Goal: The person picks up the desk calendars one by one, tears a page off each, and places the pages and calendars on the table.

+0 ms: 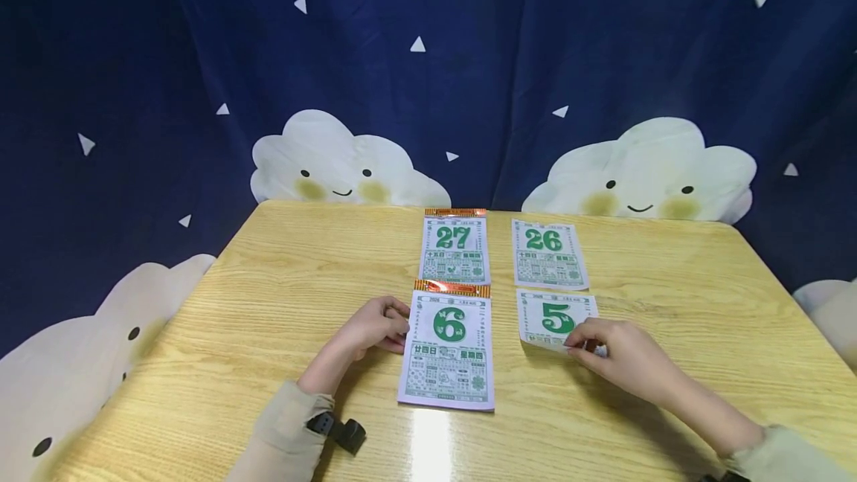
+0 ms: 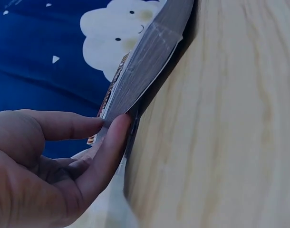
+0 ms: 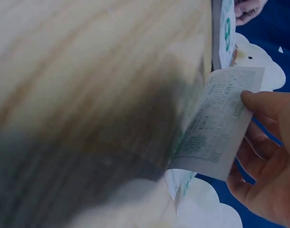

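Observation:
A thick tear-off calendar pad (image 1: 447,378) with a large green 6 lies near the middle of the table. At its left edge is my left hand (image 1: 379,324); in the left wrist view the thumb and a finger of this hand (image 2: 64,161) pinch the side of the page stack (image 2: 149,57). My right hand (image 1: 619,354) pinches the lower right corner of a loose calendar sheet (image 1: 549,315) marked 5. That sheet's lower part curls up off the table, and the right wrist view shows the printed paper (image 3: 216,118) bent between thumb and fingers.
Behind the 6 pad lies another calendar pad (image 1: 455,251) showing 27, with a red and gold header strip. A loose sheet (image 1: 549,255) marked 26 lies to its right. The wooden table (image 1: 301,259) ends at a dark blue curtain (image 1: 375,58) with clouds.

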The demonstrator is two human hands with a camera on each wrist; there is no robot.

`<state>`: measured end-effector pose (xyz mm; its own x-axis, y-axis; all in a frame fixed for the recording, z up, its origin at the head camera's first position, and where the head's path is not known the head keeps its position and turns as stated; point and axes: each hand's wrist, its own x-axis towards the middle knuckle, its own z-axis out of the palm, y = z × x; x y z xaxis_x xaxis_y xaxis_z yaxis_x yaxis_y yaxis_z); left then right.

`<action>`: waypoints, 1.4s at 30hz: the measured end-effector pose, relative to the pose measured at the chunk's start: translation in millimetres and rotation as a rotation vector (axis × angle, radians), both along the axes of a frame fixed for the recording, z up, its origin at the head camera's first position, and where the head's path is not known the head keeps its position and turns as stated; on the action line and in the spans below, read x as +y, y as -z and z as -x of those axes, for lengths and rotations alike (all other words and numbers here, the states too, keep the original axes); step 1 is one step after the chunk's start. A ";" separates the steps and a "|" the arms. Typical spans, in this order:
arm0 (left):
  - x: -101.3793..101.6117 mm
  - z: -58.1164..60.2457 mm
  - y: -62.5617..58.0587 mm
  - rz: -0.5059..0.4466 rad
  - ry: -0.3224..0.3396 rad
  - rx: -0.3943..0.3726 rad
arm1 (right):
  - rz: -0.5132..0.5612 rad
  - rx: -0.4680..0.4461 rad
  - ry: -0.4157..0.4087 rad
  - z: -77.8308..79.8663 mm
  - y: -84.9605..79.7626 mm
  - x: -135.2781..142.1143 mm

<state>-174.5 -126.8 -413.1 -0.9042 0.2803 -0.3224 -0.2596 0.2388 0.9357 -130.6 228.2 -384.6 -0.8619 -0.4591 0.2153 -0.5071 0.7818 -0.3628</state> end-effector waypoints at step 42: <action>-6.5 5.8 -10.5 0.278 0.018 0.129 | -0.218 -0.090 -0.101 14.3 -2.4 1.7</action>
